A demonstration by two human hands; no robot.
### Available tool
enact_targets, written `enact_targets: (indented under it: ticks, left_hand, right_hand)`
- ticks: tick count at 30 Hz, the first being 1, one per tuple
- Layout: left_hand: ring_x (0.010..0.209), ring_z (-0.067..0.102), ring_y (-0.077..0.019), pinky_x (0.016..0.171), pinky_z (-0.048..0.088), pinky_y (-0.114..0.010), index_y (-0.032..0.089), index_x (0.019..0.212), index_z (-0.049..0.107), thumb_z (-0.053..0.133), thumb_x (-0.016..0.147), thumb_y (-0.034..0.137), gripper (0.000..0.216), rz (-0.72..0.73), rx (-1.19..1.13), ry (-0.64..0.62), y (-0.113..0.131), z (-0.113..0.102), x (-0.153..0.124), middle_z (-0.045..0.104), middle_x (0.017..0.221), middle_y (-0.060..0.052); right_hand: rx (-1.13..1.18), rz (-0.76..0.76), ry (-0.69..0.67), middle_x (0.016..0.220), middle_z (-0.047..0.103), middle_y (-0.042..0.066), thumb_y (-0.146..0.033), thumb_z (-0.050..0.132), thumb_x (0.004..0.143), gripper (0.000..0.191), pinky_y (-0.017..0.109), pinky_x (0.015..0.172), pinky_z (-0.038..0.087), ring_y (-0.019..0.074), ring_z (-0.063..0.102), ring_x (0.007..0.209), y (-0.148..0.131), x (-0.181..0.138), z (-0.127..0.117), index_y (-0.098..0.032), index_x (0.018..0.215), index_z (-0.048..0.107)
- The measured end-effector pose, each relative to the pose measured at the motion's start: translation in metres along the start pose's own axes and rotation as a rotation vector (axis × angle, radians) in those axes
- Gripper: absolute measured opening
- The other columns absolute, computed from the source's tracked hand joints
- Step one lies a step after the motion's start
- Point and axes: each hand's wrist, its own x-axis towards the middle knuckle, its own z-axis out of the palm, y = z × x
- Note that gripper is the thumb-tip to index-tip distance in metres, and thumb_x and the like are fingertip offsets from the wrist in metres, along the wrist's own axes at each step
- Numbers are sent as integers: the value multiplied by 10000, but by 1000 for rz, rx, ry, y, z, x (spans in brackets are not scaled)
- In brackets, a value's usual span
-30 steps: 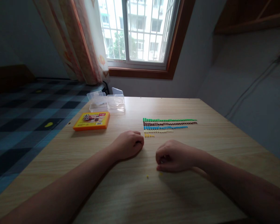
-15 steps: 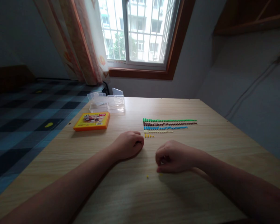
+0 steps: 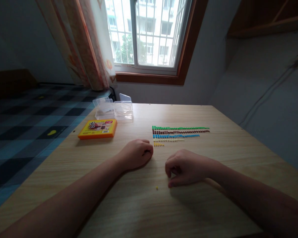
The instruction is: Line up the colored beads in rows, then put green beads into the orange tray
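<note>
My left hand (image 3: 137,153) rests on the table as a loose fist, and nothing shows in it. Just beyond its knuckles lies a short row of yellow bricks (image 3: 159,144). My right hand (image 3: 182,168) hovers low over the table, fingers curled and thumb apart from the index finger. A tiny yellow brick (image 3: 157,188) lies by itself left of the right thumb. Whatever is under that thumb is hidden. Farther back run rows of small cream bricks (image 3: 169,140), blue bricks (image 3: 175,136), dark brown bricks (image 3: 180,132) and green bricks (image 3: 180,128).
An orange-edged yellow box (image 3: 98,129) lies flat at the table's left side. Behind it stand clear plastic containers (image 3: 114,109) with raised lids. A checked bed (image 3: 27,132) adjoins the wooden table (image 3: 228,148) on the left.
My right thumb has lowered a little toward me, and the second yellow piece that lay beside it is now hidden. The left hand stays put.
</note>
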Motion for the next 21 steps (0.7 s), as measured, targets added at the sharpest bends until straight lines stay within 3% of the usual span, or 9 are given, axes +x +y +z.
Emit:
enact_targets:
  ticks: [15,21]
  left_hand:
    - [633,573,-124,614,405,-237,190,686,689,543,782,111,192,-11,-6,-8,2,-1,0,649,736,-9]
    - [627,566,-121,614,403,-235,189,682,684,543,782,109,191,-10,-9,0,1,0,-1,646,735,-4]
  right_hand:
    - [-41,69,91,706,643,-20,-206,707,826,30,199,582,384,94,538,616,0,2,3,-191,843,727]
    - [91,-7,29,708,633,-20,-216,725,825,67,184,564,403,86,550,609,4,0,-2,-178,873,751]
